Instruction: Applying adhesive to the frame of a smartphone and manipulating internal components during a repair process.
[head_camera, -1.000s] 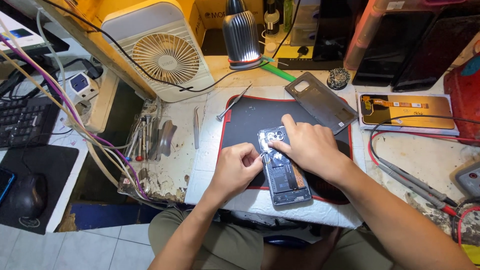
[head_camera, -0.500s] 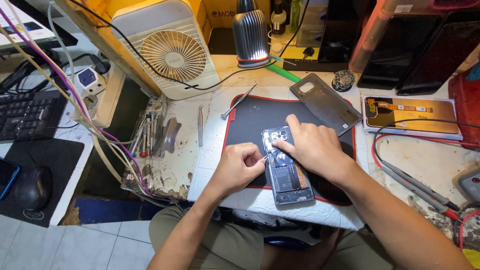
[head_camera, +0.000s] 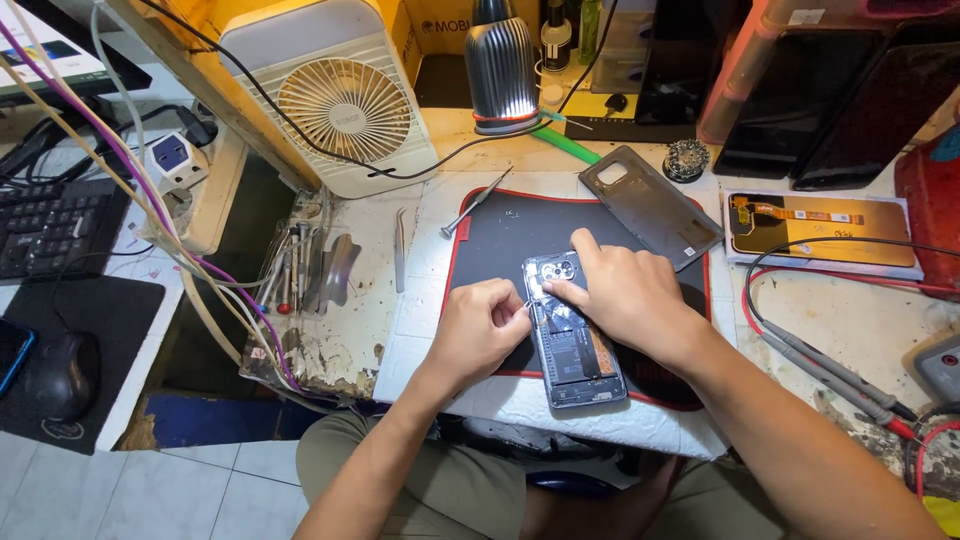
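Off to the far side of the left hand, a keyboard (head_camera: 45, 225) and a mouse (head_camera: 62, 372) are sitting on a lower desk, well apart from the work. Nearer, a white desk fan (head_camera: 345, 105) is standing beyond the left hand, and a row of small tools (head_camera: 300, 270) is lying just outboard of it, with tweezers (head_camera: 400, 250) beside them.

The left hand (head_camera: 480, 330) is curling into a loose fist, fingertips pinching something small at the near edge of the opened phone (head_camera: 570, 330); what it is pinching is too small to make out. The phone is lying directly to the inside of that hand, touching its fingertips, on a dark red-edged work mat (head_camera: 490, 240). Its long axis is running away from the person, camera end farthest, tilting slightly toward the left.

The right hand (head_camera: 620, 295) is resting over the phone's upper half, fingers pressing flat on it rather than gripping, steadying it. Both hands are touching the phone; the left is working at its edge.

Beyond the right hand, the grey back cover (head_camera: 650, 205) is lying apart, a screwdriver (head_camera: 478, 202) is lying near the mat's far corner, and multimeter probes (head_camera: 830, 370) are trailing outboard of the right forearm.
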